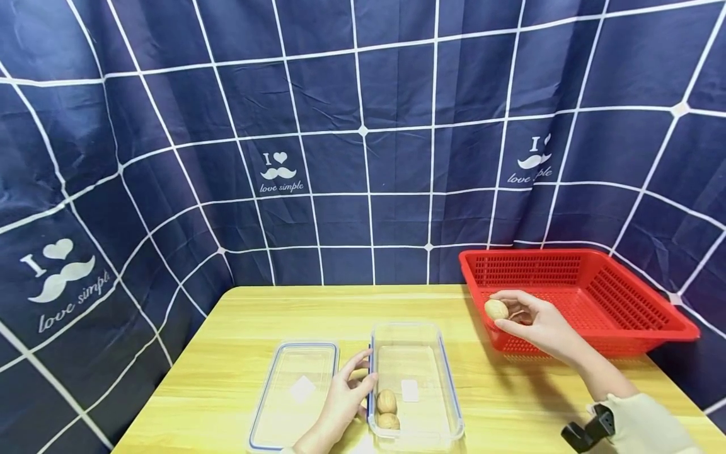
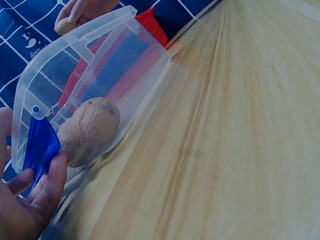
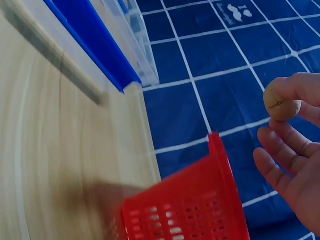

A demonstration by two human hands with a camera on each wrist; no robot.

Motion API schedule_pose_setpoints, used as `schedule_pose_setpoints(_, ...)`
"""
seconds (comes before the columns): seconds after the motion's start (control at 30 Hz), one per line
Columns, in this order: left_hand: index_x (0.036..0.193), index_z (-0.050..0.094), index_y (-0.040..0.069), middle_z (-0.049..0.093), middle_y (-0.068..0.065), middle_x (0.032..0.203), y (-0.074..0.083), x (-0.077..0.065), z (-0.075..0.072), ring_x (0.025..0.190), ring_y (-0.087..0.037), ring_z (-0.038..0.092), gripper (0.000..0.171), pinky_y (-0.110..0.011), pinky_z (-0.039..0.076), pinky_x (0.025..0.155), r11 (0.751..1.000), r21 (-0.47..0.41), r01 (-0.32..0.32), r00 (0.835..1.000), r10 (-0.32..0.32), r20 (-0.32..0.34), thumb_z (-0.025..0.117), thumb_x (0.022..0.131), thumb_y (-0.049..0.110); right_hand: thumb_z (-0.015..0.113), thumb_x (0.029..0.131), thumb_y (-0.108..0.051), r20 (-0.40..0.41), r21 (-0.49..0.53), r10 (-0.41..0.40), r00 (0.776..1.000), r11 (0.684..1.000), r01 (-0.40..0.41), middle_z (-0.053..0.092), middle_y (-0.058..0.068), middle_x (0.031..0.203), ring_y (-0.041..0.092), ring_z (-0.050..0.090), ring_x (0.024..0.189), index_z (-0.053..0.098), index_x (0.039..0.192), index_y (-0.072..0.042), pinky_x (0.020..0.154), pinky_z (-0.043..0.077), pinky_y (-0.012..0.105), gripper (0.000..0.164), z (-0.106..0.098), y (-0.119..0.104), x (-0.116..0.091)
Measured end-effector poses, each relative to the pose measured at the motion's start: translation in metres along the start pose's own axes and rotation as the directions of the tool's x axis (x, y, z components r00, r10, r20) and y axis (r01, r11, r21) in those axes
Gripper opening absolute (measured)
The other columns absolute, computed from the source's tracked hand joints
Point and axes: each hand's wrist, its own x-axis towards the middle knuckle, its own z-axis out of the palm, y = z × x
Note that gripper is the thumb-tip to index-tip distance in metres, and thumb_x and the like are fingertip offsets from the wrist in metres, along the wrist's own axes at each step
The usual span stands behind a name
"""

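A walnut [image 1: 496, 309] is pinched between the thumb and fingertips of my right hand [image 1: 535, 321], above the left rim of the red basket [image 1: 578, 337]. In the right wrist view the same walnut [image 3: 281, 102] shows its seam. My left hand [image 1: 346, 394] grips the left side of a clear plastic container [image 1: 420, 435]; in the left wrist view its fingers hold the blue locking flap [image 2: 41, 147]. Two walnuts [image 1: 387, 401] lie one behind the other in the container's near left corner. The container stands uncovered.
Left of the container lies its clear lid [image 1: 283, 397] with a blue seal. Everything stands on a wood-grain table [image 1: 227, 353]. A dark blue checked curtain [image 1: 397, 157] hangs behind and at the sides. The red basket is at the table's right back.
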Motion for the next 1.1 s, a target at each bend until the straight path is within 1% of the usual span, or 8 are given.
schedule_pose_setpoints(0.2, 0.134, 0.049, 0.02, 0.043, -0.013, 0.125, 0.0, 0.0, 0.0, 0.08, -0.017, 0.056, 0.048, -0.022, 0.053, 0.042, 1.0, -0.011, 0.0, 1.0, 0.0, 0.001, 0.064, 0.088, 0.021, 0.073, 0.081, -0.012, -0.041, -0.043, 0.066, 0.997, 0.997, -0.067, 0.063, 0.005, 0.092, 0.01, 0.06, 0.077, 0.057, 0.119, -0.006, 0.063, 0.052, 0.019, 0.042, -0.013, 0.013, -0.001)
schedule_pose_setpoints(0.33, 0.134, 0.049, 0.02, 0.044, -0.013, 0.125, 0.0, 0.0, 0.0, 0.08, -0.017, 0.056, 0.048, -0.022, 0.053, 0.042, 1.0, -0.013, 0.001, 1.0, -0.001, -0.001, 0.064, 0.088, 0.02, 0.074, 0.08, -0.014, -0.081, -0.1, 0.072, 0.994, 0.992, -0.08, 0.064, 0.004, 0.092, 0.005, 0.059, 0.077, 0.058, 0.118, -0.006, 0.063, 0.051, 0.016, 0.042, -0.022, 0.022, -0.002)
schedule_pose_setpoints(0.53, 0.134, 0.048, 0.019, 0.044, -0.012, 0.125, 0.001, -0.001, 0.0, 0.082, -0.019, 0.056, 0.05, -0.022, 0.052, 0.041, 1.0, -0.015, 0.005, 1.0, -0.005, -0.009, 0.065, 0.087, 0.021, 0.073, 0.08, -0.012, -0.121, -0.134, 0.068, 0.99, 0.987, -0.084, 0.064, 0.001, 0.091, 0.001, 0.058, 0.076, 0.057, 0.117, -0.002, 0.061, 0.049, 0.013, 0.042, -0.031, 0.036, -0.004)
schedule_pose_setpoints(0.6, 0.135, 0.048, 0.018, 0.043, -0.012, 0.125, 0.002, -0.001, 0.001, 0.081, -0.019, 0.056, 0.051, -0.022, 0.052, 0.041, 1.0, -0.018, 0.004, 1.0, -0.004, -0.011, 0.066, 0.087, 0.021, 0.073, 0.081, -0.013, -0.128, -0.151, 0.072, 0.989, 0.984, -0.091, 0.063, 0.002, 0.09, 0.001, 0.057, 0.075, 0.057, 0.117, -0.001, 0.06, 0.049, 0.014, 0.041, -0.033, 0.04, -0.005)
schedule_pose_setpoints(0.8, 0.135, 0.048, 0.017, 0.043, -0.011, 0.125, -0.001, -0.001, 0.001, 0.082, -0.018, 0.056, 0.052, -0.022, 0.052, 0.041, 1.0, -0.015, 0.006, 1.0, -0.006, -0.011, 0.066, 0.087, 0.022, 0.073, 0.08, -0.012, -0.129, -0.211, 0.096, 0.987, 0.97, -0.122, 0.063, 0.01, 0.085, -0.001, 0.054, 0.07, 0.057, 0.115, 0.001, 0.057, 0.048, 0.015, 0.041, -0.038, 0.052, -0.006)
schedule_pose_setpoints(0.93, 0.134, 0.049, 0.019, 0.044, -0.011, 0.124, -0.002, 0.0, 0.001, 0.08, -0.016, 0.056, 0.051, -0.021, 0.052, 0.041, 1.0, -0.012, 0.009, 1.0, -0.01, -0.013, 0.066, 0.087, 0.023, 0.073, 0.079, -0.011, -0.107, -0.235, 0.098, 0.989, 0.965, -0.121, 0.061, 0.005, 0.079, 0.0, 0.053, 0.068, 0.057, 0.113, 0.001, 0.055, 0.047, 0.017, 0.039, -0.039, 0.059, -0.007)
schedule_pose_setpoints(1.1, 0.134, 0.049, 0.02, 0.044, -0.011, 0.124, -0.002, 0.0, 0.001, 0.077, -0.014, 0.055, 0.05, -0.02, 0.051, 0.041, 1.0, -0.001, 0.006, 1.0, -0.006, -0.015, 0.066, 0.087, 0.023, 0.072, 0.079, -0.009, -0.07, -0.255, 0.113, 0.991, 0.959, -0.127, 0.061, 0.004, 0.08, 0.002, 0.053, 0.067, 0.058, 0.113, 0.001, 0.054, 0.046, 0.018, 0.038, -0.038, 0.064, -0.007)
